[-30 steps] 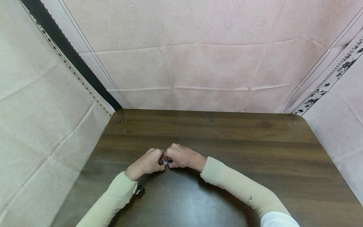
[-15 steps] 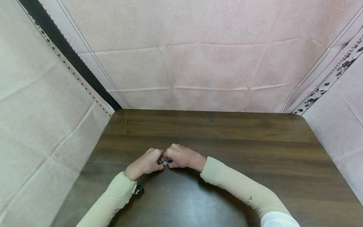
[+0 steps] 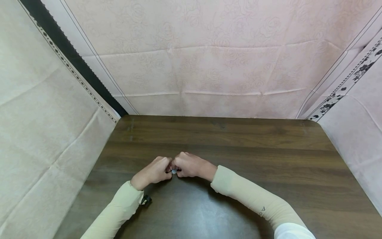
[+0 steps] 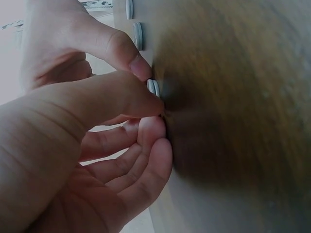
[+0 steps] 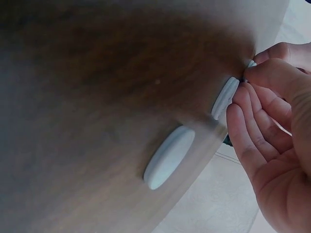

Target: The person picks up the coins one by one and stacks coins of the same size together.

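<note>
A small, pale, round flat disc (image 3: 174,171) sits on the table between my hands; in the left wrist view this disc (image 4: 153,87) shows a seam round its edge. My left hand (image 3: 155,171) pinches it from the left, thumb low and other fingers curled. From the right, my right hand (image 3: 192,165) holds the same disc with thumb and curled fingers. Fingertips cover much of it. In the right wrist view a similar seamed disc (image 5: 225,98) lies beside the right fingers, and a larger-looking smooth disc (image 5: 170,158) lies farther along. The head view hides both under the right hand and arm.
The brown wooden table (image 3: 238,139) has rounded far corners. Pale patterned cloth (image 3: 215,73) hangs behind it and at both sides. A dark strap piece (image 3: 146,200) shows at the left wrist. Light sleeves cover both forearms.
Both hands stay at the same spot around the disc. The left hand has shifted very slightly left, baring a little more of the disc.
</note>
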Demonstrator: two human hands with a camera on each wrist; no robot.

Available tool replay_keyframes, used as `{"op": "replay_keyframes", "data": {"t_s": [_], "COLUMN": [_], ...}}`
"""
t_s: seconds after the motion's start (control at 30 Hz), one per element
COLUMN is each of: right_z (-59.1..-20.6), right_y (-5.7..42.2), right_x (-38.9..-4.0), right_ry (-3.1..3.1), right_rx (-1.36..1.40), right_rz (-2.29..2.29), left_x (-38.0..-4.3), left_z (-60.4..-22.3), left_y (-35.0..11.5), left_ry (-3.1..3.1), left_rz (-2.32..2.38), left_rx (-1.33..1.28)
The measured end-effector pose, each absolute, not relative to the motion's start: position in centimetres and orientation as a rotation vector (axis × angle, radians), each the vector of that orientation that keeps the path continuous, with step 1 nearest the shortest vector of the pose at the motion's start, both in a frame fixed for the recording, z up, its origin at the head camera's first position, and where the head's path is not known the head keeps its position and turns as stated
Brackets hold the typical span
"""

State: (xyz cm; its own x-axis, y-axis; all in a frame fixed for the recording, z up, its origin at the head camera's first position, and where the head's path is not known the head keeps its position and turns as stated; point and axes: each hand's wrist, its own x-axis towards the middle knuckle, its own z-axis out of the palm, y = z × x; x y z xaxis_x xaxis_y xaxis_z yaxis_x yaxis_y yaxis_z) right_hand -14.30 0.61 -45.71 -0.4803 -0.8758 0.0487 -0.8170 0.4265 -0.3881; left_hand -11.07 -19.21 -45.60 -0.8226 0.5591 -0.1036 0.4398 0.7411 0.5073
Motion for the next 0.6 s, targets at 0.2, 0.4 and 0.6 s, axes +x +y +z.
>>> {"op": "replay_keyframes", "data": {"t_s": [0.2, 0.4, 0.6], "right_z": [-45.7, -45.6, -45.5], "right_y": [0.7, 0.6, 0.6], "right_x": [-14.3, -14.2, -14.2], "right_ry": [2.539, 2.538, 2.522], "right_rx": [-1.496, -1.469, -1.483], "right_rz": [-0.519, -0.502, -0.522], "left_x": [-11.2, -11.5, -11.7], "left_z": [-45.7, -45.9, -46.5], "left_y": [-19.4, -19.9, -20.3], "left_ry": [2.695, 2.692, 2.705], "left_rz": [0.682, 0.649, 0.627], "left_rx": [0.861, 1.011, 1.129]}}
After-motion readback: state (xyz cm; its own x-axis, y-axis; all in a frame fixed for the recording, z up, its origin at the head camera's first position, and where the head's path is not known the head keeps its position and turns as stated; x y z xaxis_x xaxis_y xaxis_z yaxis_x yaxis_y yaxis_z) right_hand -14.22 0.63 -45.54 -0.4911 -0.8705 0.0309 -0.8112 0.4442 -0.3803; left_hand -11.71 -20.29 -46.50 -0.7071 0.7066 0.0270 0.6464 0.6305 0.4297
